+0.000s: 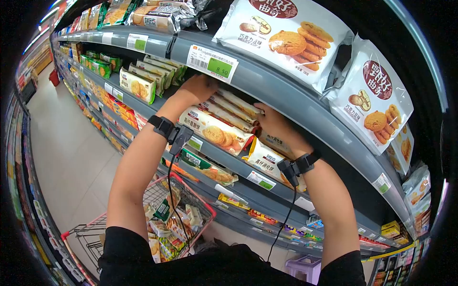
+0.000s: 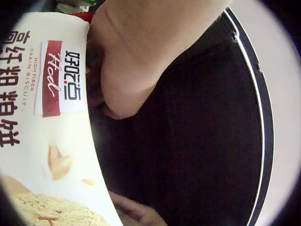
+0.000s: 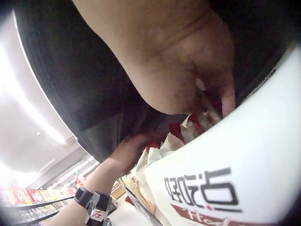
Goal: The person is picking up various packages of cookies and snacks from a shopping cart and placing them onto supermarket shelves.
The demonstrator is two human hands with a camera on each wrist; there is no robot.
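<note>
Two hands, our left hand (image 1: 202, 88) and right hand (image 1: 273, 125), pinch biscuit packs (image 1: 217, 131) at frame centre; shopping cart (image 1: 167, 224) lower left holds more to shelve.

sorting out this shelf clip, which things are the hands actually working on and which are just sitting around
In hand:
- left hand, reaching in behind the stacked biscuit packs
- right hand, fingers on the same stack

Just about:
- cookie bags on the shelf above
- 8.50 price tag
- shopping cart on the floor, holding packets
- green packs further along
</note>
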